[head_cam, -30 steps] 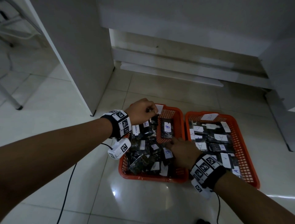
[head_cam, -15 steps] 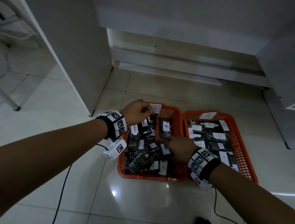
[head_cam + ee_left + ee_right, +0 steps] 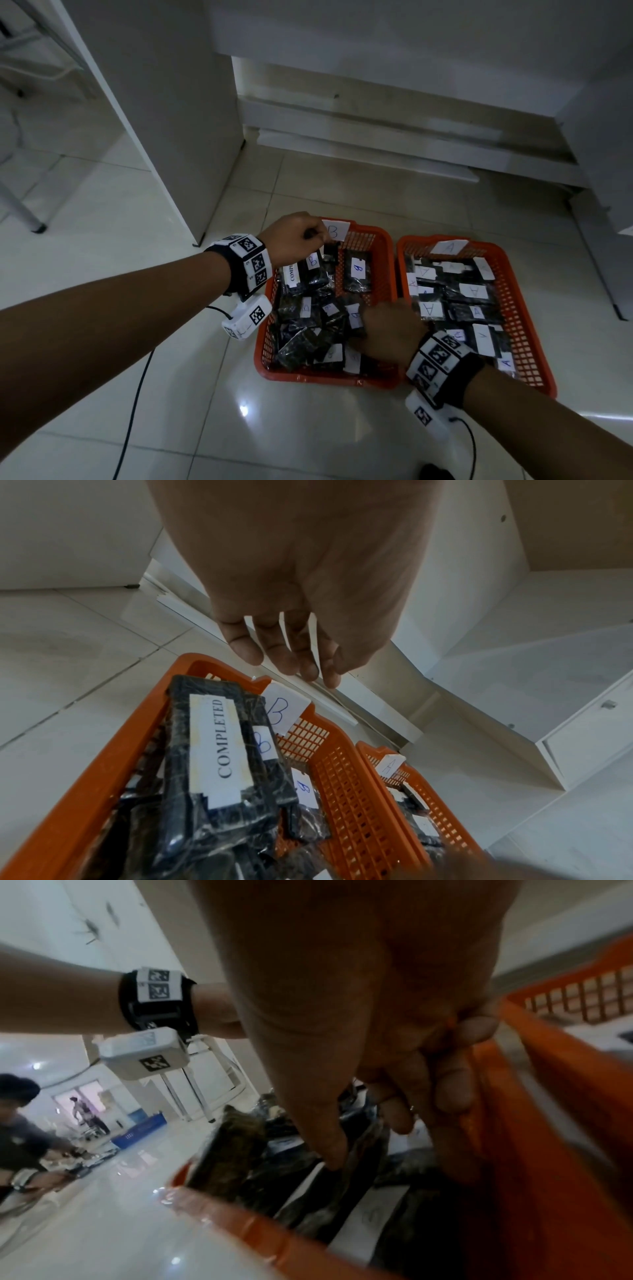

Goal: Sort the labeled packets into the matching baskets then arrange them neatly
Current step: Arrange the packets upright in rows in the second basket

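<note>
Two orange baskets stand side by side on the floor. The left basket (image 3: 373, 233) (image 3: 103, 764) carries a paper tag B (image 3: 335, 231) (image 3: 286, 711) and holds black packets marked B, plus one packet labelled COMPLETED (image 3: 291, 277) (image 3: 219, 750). The right basket (image 3: 534, 342) carries a tag A (image 3: 448, 246) (image 3: 390, 767) and holds packets marked A. My left hand (image 3: 294, 236) (image 3: 291, 664) hovers over the left basket's far corner, fingers hanging loose and holding nothing. My right hand (image 3: 387, 332) (image 3: 366, 1137) is down among the B packets by the basket's right wall, thumb and curled fingers pinching a packet (image 3: 359, 1150).
A white cabinet panel (image 3: 164, 102) stands just left of the baskets, and a white desk base (image 3: 599, 171) to their right. A black cable (image 3: 133, 394) trails over the tiled floor at the near left. Another person (image 3: 20, 1123) is far off in the right wrist view.
Both hands stay almost where they were. The right hand has crept slightly toward the near side of the left basket.
</note>
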Motion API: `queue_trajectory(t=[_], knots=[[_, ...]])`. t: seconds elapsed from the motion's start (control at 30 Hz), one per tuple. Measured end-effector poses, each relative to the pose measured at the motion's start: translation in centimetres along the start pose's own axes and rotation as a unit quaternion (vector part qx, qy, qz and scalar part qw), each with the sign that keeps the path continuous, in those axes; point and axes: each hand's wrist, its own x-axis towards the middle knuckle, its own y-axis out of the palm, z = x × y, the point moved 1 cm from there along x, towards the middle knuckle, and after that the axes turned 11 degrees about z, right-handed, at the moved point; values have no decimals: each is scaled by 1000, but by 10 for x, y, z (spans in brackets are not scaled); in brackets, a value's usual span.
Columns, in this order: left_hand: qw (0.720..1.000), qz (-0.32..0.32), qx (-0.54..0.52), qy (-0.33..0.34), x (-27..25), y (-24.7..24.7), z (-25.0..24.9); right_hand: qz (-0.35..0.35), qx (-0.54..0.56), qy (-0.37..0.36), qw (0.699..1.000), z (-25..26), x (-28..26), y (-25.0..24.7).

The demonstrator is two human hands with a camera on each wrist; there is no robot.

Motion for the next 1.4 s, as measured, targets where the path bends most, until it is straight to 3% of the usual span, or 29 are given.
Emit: queue_trajectory(t=[0.1, 0.3, 0.4, 0.6, 0.77, 0.9, 1.03, 1.2, 1.4], knots=[[1000, -6, -8, -4, 4, 0, 0, 113, 89, 58, 988, 7, -3, 19], [1000, 11, -5, 12, 4, 7, -4, 139, 160, 120, 970, 11, -4, 23], [1000, 14, -12, 13, 2, 7, -2, 149, 226, 114, 956, 13, -9, 17], [1000, -1, 3, 0, -2, -7, 1, 90, 268, 101, 954, -3, -3, -33], [1000, -5, 10, -9, -4, -8, 9, -50, 342, 85, 934, -38, 35, -45], [1000, 12, -16, -9, -9, -1, 17, -39, 297, 94, 950, -42, 59, -37], [1000, 14, -21, -11, -12, -1, 23, -27, 176, 94, 980, -29, 40, -21], [999, 16, -14, -26, -8, -1, 27, 112, 123, 63, 984, 3, -5, 17], [1000, 20, 0, -3, 0, 7, 13, 100, 79, 90, 988, 30, -10, 40]])
